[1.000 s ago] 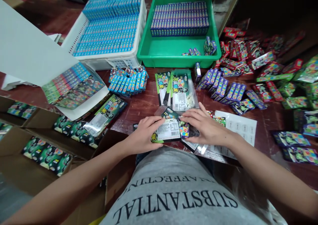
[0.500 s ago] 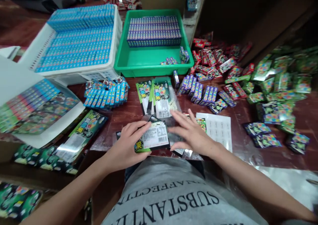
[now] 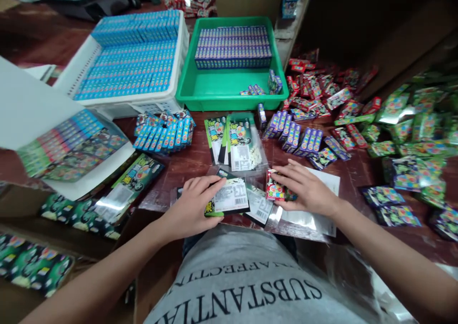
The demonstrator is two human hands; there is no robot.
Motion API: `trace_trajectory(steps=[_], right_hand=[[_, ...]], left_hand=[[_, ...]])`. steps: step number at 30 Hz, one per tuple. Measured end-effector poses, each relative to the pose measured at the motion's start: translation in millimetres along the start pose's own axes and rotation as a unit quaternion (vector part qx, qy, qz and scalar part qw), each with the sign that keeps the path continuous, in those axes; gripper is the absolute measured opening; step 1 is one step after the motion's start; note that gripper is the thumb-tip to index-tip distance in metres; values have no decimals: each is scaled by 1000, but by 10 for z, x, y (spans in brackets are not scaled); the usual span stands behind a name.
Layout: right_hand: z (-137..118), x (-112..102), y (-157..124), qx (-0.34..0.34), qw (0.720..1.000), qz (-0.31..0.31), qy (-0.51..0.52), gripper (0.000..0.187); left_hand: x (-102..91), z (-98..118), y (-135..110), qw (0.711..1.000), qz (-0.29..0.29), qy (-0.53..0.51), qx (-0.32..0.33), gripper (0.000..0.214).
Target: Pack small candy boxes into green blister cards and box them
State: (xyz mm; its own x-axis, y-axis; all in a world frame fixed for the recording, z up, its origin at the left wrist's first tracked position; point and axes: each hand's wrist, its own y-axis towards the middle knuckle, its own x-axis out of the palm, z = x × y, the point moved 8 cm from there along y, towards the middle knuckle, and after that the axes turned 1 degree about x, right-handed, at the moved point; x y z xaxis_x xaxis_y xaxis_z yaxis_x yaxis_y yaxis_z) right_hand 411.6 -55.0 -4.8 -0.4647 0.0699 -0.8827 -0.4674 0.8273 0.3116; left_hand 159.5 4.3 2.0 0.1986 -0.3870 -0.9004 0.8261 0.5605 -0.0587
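Observation:
My left hand [image 3: 195, 201] grips the left side of a black and green printed pouch [image 3: 231, 195] with a white label and barcode, thumb and fingers closed on its edge. More pouches, including one with a grey label [image 3: 259, 207], lie partly under it. My right hand [image 3: 307, 186] curls over a few small candy boxes, a red one [image 3: 275, 188] in front; the rest are mostly covered by the fingers. A white sheet [image 3: 327, 181] shows behind this hand. Just beyond both hands lie several clear-fronted pouches [image 3: 240, 145].
A white crate [image 3: 182, 57] full of blue boxes and a green tray [image 3: 229, 104] with purple boxes stand at the back. Blue boxes [image 3: 166, 135] and purple boxes [image 3: 293, 133] sit in front. Loose red [image 3: 311, 88] and green packs [image 3: 427, 123] pile up on the right. An open carton [image 3: 107, 169] stands left.
My right hand has moved right, off the pouches and onto the small boxes, closing over them. My left hand stays on the same pouch. The view has shifted slightly.

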Motion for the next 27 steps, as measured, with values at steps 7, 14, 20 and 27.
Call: trace_trajectory(steps=[7,14,20,27], right_hand=[[-261,-7,263,-66,984,-85,141,73],[-306,75,388,-17,988,-81,133,88],[182,-263,-66,77,992,-103,-8,110],[126,-320,-150,96,988,-107,47,66]], left_hand=[[-93,80,1,997,-15,-73,21,88],[-37,128,40,999,18,-49,-4,89],[34,8,49,1000,12,-16,-6,87],[53,122,173,999,9,-19,24,88]])
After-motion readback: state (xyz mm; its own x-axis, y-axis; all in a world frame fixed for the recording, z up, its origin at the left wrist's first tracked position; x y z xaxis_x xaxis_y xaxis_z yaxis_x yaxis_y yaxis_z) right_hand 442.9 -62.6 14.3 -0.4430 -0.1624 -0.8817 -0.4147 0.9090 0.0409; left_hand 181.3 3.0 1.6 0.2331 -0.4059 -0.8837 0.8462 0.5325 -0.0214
